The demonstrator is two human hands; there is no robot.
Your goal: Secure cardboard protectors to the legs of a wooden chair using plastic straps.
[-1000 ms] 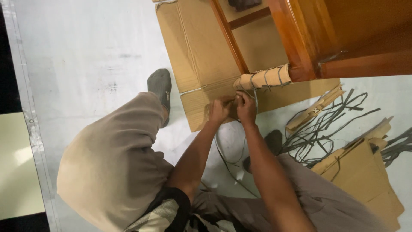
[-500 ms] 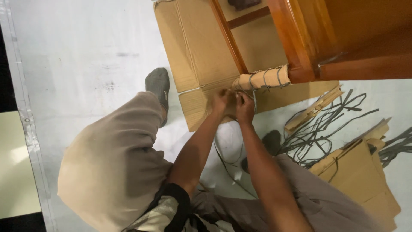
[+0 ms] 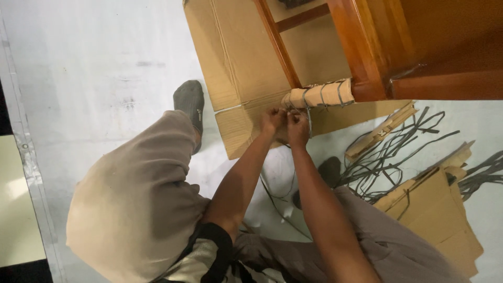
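I am seeing both hands working close together at the cardboard-wrapped furniture leg (image 3: pixel 318 95) | left hand (image 3: pixel 272 120) pinching the wrap's lower end | right hand (image 3: pixel 297 126) pinching a grey strap (image 3: pixel 309 118) | flattened carton (image 3: pixel 236 63) lying beneath | loose straps (image 3: pixel 387 152) lying on the floor.

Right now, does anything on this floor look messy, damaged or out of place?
Yes. Loose dark straps lie tangled on the floor among scattered cardboard scraps. Both hands, left hand and right hand, work at the cardboard-wrapped furniture leg.
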